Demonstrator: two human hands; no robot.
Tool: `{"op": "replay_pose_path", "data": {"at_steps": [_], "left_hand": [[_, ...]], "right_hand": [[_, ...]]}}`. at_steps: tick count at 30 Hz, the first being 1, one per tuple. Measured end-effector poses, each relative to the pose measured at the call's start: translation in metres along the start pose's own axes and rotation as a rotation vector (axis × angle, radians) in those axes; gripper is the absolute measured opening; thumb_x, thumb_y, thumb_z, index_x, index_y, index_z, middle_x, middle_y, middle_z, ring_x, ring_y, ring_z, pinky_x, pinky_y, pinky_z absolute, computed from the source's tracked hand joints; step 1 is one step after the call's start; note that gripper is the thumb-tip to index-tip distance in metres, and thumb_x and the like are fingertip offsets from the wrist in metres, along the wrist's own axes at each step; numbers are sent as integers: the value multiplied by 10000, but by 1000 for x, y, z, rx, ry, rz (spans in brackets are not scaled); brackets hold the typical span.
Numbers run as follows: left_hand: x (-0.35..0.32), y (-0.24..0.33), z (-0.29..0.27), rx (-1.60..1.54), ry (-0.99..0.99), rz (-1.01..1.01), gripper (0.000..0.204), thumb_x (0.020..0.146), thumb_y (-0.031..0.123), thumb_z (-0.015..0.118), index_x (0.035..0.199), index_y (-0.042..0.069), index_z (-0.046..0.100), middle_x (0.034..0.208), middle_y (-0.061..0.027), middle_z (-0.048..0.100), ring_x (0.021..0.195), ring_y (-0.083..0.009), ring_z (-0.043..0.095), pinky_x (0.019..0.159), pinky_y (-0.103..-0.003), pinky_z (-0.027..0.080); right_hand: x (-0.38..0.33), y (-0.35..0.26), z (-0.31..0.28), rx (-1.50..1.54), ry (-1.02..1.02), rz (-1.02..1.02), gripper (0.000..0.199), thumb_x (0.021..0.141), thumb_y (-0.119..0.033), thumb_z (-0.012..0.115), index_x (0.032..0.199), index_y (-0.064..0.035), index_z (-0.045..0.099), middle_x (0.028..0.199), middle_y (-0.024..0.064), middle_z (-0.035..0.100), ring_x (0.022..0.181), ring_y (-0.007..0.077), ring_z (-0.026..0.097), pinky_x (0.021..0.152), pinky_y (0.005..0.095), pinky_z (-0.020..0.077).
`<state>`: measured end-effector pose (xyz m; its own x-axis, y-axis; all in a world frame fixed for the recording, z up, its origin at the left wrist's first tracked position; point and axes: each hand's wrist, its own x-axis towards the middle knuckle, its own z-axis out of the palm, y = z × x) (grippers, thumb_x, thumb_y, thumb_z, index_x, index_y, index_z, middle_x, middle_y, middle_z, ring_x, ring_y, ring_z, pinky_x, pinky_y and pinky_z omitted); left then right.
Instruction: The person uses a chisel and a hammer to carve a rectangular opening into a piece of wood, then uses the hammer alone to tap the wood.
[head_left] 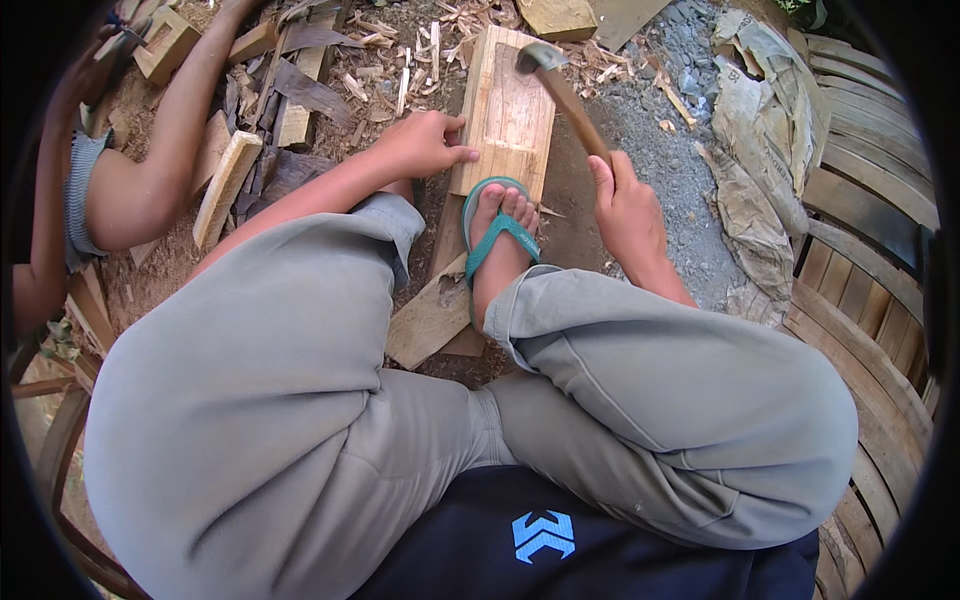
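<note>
On the ground before the seated person, a pale wooden block (487, 95) with a shallow rectangular recess lies lengthwise; near end overlapped by the foot in a green flip-flop (497, 232). Right hand (632, 212): fingers clamped round the handle of a short adze (575, 112), metal head over the block's far right part. Left hand (422, 145): at the block's left edge, thumb extended; cannot tell whether the fingers grip. Wood chips (435, 52) beyond; crumpled sacking (758, 165) right, beside grey gravel (683, 75).
</note>
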<state>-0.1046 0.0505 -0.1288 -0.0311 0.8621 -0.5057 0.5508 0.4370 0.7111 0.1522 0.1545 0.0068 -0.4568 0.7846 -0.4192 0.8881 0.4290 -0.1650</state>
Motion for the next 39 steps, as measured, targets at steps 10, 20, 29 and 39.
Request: {"op": "replay_pose_path", "data": {"at_steps": [10,20,29,39], "left_hand": [[-5,-3,3,-65,22,14,695,792,550,784,1240,25,694,986,-126,753,926,-297,732,813,-416,561],[-2,-6,6,-81,20,23,693,785,540,793,1214,4,698,977,-135,750,914,-308,730,805,-421,560],[-1,-10,15,-77,70,25,710,790,525,799,1254,1,676,989,-137,749,924,-298,730,806,-406,562],[-1,-12,15,-95,87,29,757,792,512,801,1334,10,636,1030,-141,750,943,-311,728,841,-412,560]], "right_hand": [[7,-9,-12,-21,65,-36,353,1071,-420,442,1031,-71,479,740,282,672,717,535,654,582,613,512],[-2,-1,7,-43,45,-41,340,1061,-427,468,1046,-90,509,731,279,668,705,536,652,572,606,511],[-6,-6,-6,-25,40,4,358,1065,-433,447,1048,-83,519,759,291,672,772,523,667,664,625,519],[4,5,-7,75,100,-47,329,1055,-409,494,1023,-82,482,740,280,666,724,515,663,596,605,521]]}}
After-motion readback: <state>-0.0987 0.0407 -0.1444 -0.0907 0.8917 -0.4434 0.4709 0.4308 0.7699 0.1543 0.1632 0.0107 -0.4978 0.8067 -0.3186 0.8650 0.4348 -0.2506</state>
